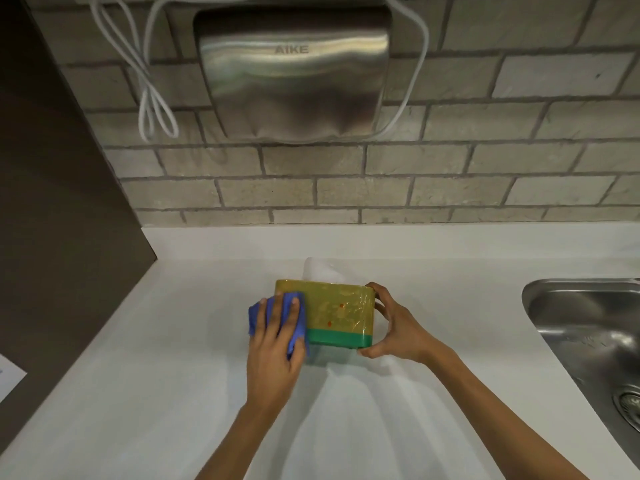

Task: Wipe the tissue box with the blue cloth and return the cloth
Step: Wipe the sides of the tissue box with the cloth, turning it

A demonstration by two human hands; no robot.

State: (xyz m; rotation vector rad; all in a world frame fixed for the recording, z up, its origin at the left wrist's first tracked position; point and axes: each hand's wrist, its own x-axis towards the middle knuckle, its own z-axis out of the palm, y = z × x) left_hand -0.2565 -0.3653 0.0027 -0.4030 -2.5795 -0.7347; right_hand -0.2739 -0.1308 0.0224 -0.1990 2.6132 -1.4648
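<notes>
A rectangular tissue box (pixel 341 311) with a yellow-olive body and a green band along its lower edge is standing near the middle of the white bench (pixel 166 375), wrapped in glossy clear film that is catching the light and blurring its printed pattern. A white tissue (pixel 317 270) is poking up behind its top edge, pale against the bench and hard to outline.

The left hand (pixel 277 344) is pressing a crumpled blue cloth (pixel 294 327) flat against the left end of the box; its fingers (pixel 294 306) are lying spread and extended over the cloth, so that most of the cloth and the whole left end of the box are being hidden beneath the hand. The right hand (pixel 394 327) is gripping the right end of the box, thumb under the lower corner and fingers curling around the far side, where their tips are passing out of sight.

On the grey brick-tile wall a brushed-steel hand dryer (pixel 294 74) marked AIKE is hanging, its top cut off by the frame, with a looped white cable (pixel 152 98) trailing beside it. A stainless-steel sink (pixel 588 334) is sitting well apart to the right, only partly in view. A dark panel (pixel 52 202) is filling the left edge, and a scrap of white paper (pixel 8 375) is showing at the bench's left edge, mostly cropped.
</notes>
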